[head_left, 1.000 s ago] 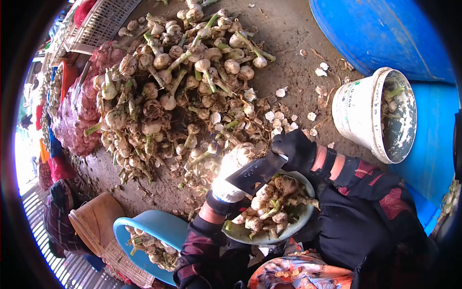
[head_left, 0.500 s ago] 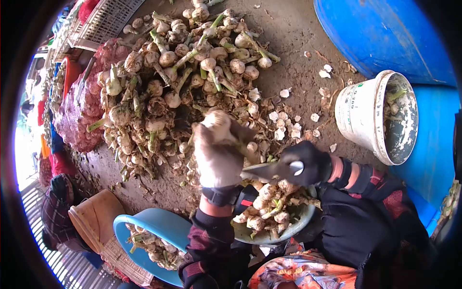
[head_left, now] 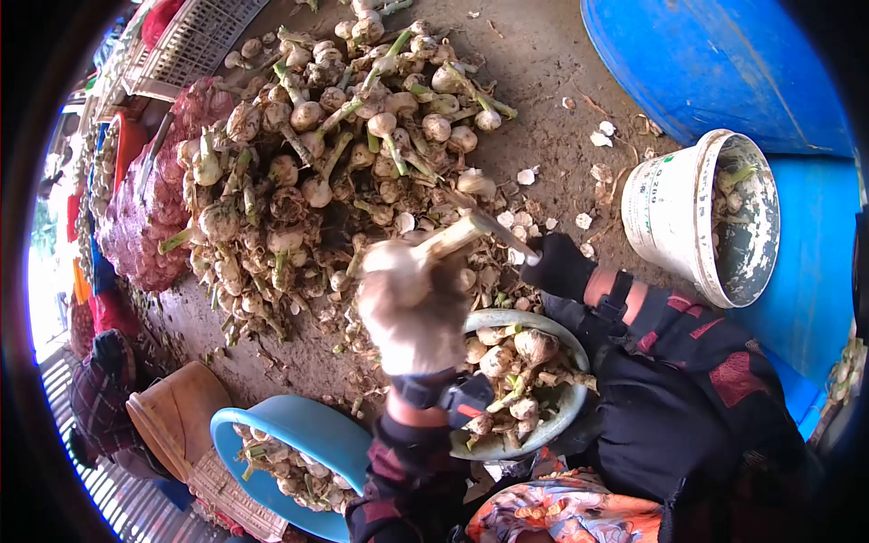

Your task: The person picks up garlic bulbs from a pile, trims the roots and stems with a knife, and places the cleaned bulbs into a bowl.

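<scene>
My left hand [head_left: 412, 312], in a whitish glove and blurred by motion, is closed round a garlic bulb with a thick pale stalk [head_left: 450, 238] pointing up and right. In a dark glove, my right hand [head_left: 559, 269] grips a knife whose blade [head_left: 509, 239] crosses the end of that stalk. Below the hands sits a grey-green basin [head_left: 579, 348] holding trimmed garlic bulbs [head_left: 534, 347]. The big heap of garlic with stalks [head_left: 308, 118] lies on the ground beyond my left hand.
Cut root ends [head_left: 525, 220] litter the muddy floor. To the right stand a white bucket [head_left: 665, 213] and a blue barrel [head_left: 724, 72]. A blue basin of garlic [head_left: 312, 412] and a brown bucket [head_left: 181, 407] are lower left. Beyond the heap lies a red net sack [head_left: 149, 217]; a person [head_left: 113, 398] is at left.
The garlic's stalk now points toward the knife, and the blade has moved up to its end. My right hand has shifted up and slightly left, uncovering more of the basin.
</scene>
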`<state>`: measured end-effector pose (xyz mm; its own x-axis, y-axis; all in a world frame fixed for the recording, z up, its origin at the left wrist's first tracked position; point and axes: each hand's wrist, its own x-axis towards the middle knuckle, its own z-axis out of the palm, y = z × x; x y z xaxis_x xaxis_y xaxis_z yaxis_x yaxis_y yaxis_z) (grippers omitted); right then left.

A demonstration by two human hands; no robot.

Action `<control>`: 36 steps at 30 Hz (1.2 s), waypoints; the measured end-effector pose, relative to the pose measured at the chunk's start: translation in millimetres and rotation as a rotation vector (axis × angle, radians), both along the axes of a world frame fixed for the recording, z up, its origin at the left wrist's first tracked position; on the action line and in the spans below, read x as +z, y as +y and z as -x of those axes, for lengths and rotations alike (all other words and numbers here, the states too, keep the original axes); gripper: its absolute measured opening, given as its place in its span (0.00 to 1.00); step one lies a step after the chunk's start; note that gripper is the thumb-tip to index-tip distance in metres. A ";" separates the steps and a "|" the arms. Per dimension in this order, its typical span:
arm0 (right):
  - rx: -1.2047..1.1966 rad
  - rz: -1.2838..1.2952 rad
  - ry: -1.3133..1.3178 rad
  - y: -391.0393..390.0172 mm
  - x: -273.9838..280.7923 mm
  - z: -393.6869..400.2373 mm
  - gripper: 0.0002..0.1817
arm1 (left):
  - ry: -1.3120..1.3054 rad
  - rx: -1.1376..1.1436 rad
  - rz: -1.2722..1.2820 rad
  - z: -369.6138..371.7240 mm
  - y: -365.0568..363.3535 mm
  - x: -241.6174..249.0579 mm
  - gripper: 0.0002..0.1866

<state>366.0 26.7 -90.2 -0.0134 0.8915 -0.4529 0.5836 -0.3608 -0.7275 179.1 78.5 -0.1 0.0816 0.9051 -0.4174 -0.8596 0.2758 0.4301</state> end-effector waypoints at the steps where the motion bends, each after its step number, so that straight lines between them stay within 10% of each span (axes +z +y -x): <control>1: 0.064 0.046 -0.059 -8.7 -10.3 -6.6 0.19 | 0.029 0.038 0.010 -1.2 2.5 24.6 0.21; 5: 0.018 0.032 0.009 -21.8 -15.7 -16.6 0.20 | 0.737 -1.272 -0.839 69.1 36.5 10.3 0.30; 9: 0.014 0.141 0.038 -10.6 -7.4 -18.1 0.20 | 1.444 -1.335 -0.657 70.3 33.5 -20.2 0.31; 14: -0.033 0.178 0.117 -5.1 -1.8 -12.6 0.17 | 1.890 -1.735 -1.210 39.6 45.4 -101.1 0.32; 15: -0.014 0.203 0.098 -3.9 0.1 -11.4 0.17 | 1.921 -1.464 -1.566 41.4 43.0 -113.2 0.31; 18: -0.034 0.146 0.101 -7.1 1.4 -10.5 0.17 | 1.937 -1.711 -1.445 28.5 44.9 -118.1 0.31; 21: -0.043 0.111 0.094 -6.0 8.5 -12.2 0.16 | 1.934 -1.662 -0.902 22.0 44.3 -109.4 0.32; 23: -0.001 -0.011 0.054 -6.3 18.8 -10.5 0.12 | 1.521 -1.412 -0.515 30.3 49.6 -98.8 0.33; 25: 0.104 -0.152 -0.011 -4.4 28.2 -5.3 0.10 | 1.212 -1.019 -0.685 46.3 43.6 -93.3 0.29; 28: 0.246 -0.417 -0.074 6.5 45.9 4.7 0.08 | -0.087 -0.921 0.178 40.5 43.3 -46.4 0.25; 29: 0.281 -0.532 -0.067 9.4 51.2 8.4 0.08 | 0.780 -0.971 -0.201 37.3 33.1 -48.2 0.27; 31: 0.322 -0.564 -0.086 13.1 57.5 11.4 0.09 | 1.102 -0.953 -0.543 38.1 24.8 -46.4 0.30; 36: 0.401 -0.611 -0.088 12.8 58.6 12.0 0.10 | 0.696 -0.747 -0.488 50.3 -16.9 -42.4 0.24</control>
